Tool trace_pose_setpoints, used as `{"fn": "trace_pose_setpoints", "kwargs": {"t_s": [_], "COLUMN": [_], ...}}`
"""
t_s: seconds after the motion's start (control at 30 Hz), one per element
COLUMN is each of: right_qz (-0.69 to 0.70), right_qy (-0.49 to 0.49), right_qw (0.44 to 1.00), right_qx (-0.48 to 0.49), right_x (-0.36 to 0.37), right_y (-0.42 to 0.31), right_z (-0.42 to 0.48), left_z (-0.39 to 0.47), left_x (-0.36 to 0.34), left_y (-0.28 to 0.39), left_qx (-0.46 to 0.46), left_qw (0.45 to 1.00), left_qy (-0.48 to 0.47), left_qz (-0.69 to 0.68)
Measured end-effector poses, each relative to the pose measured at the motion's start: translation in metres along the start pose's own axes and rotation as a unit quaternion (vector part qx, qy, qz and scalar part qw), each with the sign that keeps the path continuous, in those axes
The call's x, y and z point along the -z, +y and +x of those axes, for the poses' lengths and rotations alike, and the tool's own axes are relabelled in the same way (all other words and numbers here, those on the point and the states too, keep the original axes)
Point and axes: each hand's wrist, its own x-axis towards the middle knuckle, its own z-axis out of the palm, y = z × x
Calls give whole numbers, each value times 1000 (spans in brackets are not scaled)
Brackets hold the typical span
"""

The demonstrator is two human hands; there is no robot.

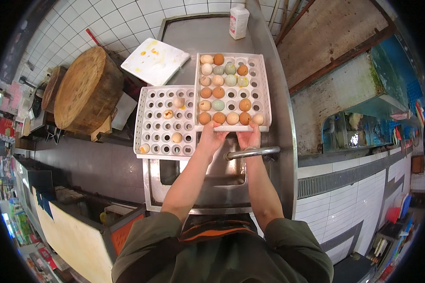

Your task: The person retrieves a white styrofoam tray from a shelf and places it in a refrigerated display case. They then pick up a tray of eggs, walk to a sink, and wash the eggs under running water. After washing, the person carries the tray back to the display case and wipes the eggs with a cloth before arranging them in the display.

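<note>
Both my hands grip the near edge of a white plastic egg tray (268, 88), my left hand (212, 137) near its left corner and my right hand (249, 137) further right. Brown, cream and pale green eggs sit in many of its holes; yolk smears a green egg (243, 81) in it. To the left, partly under or against this tray, lies a second white egg tray (138, 120) with several eggs, among them a cracked egg (168, 114) and a broken one (144, 148) at the near left corner.
A metal faucet (253, 152) reaches over the steel sink (226, 173) beside my right wrist. Behind the trays are a yolk-stained white foam lid or board (156, 62) and a white plastic bottle (239, 22). A thick round wooden chopping block (88, 88) stands at left, a glass tank (354, 129) at right.
</note>
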Motion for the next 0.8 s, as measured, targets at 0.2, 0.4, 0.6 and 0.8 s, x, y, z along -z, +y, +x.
{"fn": "trace_pose_setpoints", "kwargs": {"t_s": [0.2,0.4,0.6,0.8], "right_qz": [-33,-90,-163,-152], "right_qy": [-64,-140,-270,-266], "right_qw": [997,980,919,907], "right_qx": [-11,-109,-237,-287], "right_x": [-48,-53,-6,2], "right_y": [4,19,20,23], "right_z": [-24,-47,-68,-75], "left_z": [-36,-71,-142,-212], "left_x": [-21,-1,43,81], "left_y": [30,53,90,101], "left_qx": [-30,-64,-107,-183], "left_qw": [999,997,994,980], "left_qy": [-17,-31,12,67], "left_qz": [26,-30,2,-48]}}
